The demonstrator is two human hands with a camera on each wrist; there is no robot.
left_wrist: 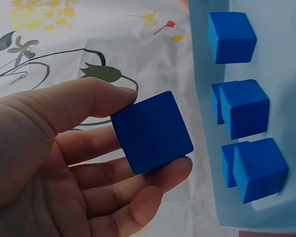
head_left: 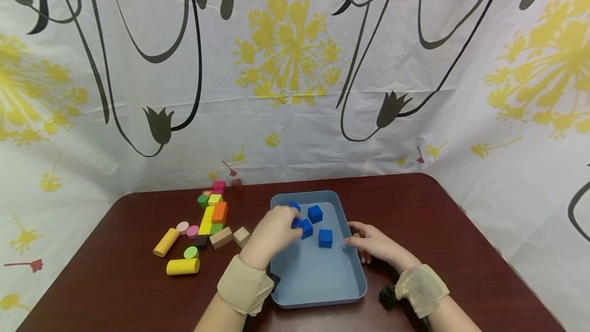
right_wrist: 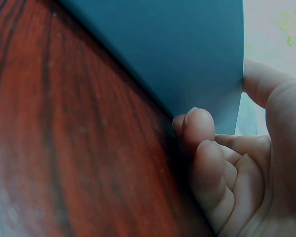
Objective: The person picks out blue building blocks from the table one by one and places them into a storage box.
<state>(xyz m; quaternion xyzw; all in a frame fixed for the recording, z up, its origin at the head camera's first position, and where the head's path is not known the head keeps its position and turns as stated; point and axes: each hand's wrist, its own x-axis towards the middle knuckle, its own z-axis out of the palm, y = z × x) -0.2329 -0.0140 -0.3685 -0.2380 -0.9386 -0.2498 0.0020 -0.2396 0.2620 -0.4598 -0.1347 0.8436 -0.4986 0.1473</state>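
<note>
My left hand (head_left: 271, 232) is over the far left part of a blue-grey tray (head_left: 318, 278), pinching a blue cube (left_wrist: 152, 132) between thumb and fingertips. The held cube shows face-on in the left wrist view. Several other blue cubes (head_left: 325, 238) sit on the tray floor, mostly in its far half. At the tray's right side, my right hand (head_left: 380, 244) grips the wall. Its thumb reaches the rim, and the curled fingers lie against the outer wall (right_wrist: 187, 64), low down by the tabletop, in the right wrist view.
Left of the tray, coloured blocks lie grouped on the dark red table (head_left: 115, 270): yellow cylinders (head_left: 183, 267), an orange block (head_left: 219, 212), plain wooden blocks (head_left: 222, 238) and pink and green discs. A patterned cloth (head_left: 295, 142) hangs behind the table's far edge.
</note>
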